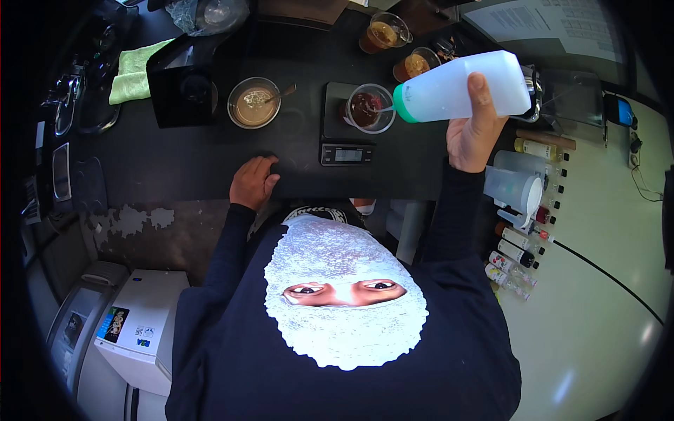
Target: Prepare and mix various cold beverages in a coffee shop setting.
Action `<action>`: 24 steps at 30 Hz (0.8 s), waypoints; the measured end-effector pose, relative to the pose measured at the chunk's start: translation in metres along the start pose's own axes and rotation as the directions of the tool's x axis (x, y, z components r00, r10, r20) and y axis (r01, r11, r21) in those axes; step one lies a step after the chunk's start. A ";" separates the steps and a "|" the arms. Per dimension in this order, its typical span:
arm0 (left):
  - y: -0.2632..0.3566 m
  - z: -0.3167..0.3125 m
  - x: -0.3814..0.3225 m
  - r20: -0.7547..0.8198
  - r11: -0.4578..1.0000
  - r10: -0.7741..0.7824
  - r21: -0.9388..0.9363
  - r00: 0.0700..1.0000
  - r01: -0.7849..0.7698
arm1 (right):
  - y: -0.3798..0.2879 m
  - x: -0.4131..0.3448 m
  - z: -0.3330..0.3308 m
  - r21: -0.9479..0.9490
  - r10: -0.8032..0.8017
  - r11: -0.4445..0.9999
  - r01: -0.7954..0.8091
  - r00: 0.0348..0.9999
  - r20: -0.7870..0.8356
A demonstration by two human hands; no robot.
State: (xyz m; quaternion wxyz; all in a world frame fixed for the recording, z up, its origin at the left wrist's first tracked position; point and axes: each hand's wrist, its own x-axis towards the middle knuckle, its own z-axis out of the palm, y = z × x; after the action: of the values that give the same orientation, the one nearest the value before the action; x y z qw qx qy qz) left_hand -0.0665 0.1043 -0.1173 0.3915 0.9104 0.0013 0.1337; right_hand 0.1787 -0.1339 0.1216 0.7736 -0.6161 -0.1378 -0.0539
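In my right hand [477,126] is a white plastic squeeze bottle [447,87] with a green cap, tipped sideways. Its nozzle points into a clear plastic cup [373,126] of dark red-brown liquid, and a thin pale stream appears at the tip. That cup stands on a black digital scale [335,113] with a lit display. My left hand [254,183] rests empty near the counter's front edge, fingers slightly bent and thumb apart. Beyond it sits a clear bowl or cup [254,114] of creamy brown liquid, a spoon [281,93] leaning in it.
Two clear cups of amber drink, one farther back [382,34] and one nearer [416,66], stand behind the scale. At left are a black box [179,100] and a green cloth [131,73]. A plastic pitcher [511,187] and several bottles [518,250] line the right side.
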 end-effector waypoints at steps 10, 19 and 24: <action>-0.001 -0.002 0.001 0.007 1.000 0.001 0.001 1.000 -0.001 | 0.008 -0.005 -0.006 0.016 0.034 0.999 -0.034 0.999 -0.030; 0.000 0.000 -0.002 0.019 1.000 -0.005 0.007 1.000 0.005 | 0.021 -0.013 -0.034 0.390 0.207 0.914 -0.112 0.955 -0.211; -0.002 0.000 -0.002 0.031 1.000 -0.011 -0.004 0.999 0.012 | 0.009 -0.013 -0.031 0.382 0.175 0.921 -0.079 0.959 -0.224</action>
State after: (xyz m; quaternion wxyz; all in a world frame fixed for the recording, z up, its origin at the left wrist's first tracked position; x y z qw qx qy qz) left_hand -0.0681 0.1057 -0.1192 0.3941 0.9115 0.0002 0.1174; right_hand 0.1734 -0.1625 0.1036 0.8887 -0.4552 -0.0048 -0.0545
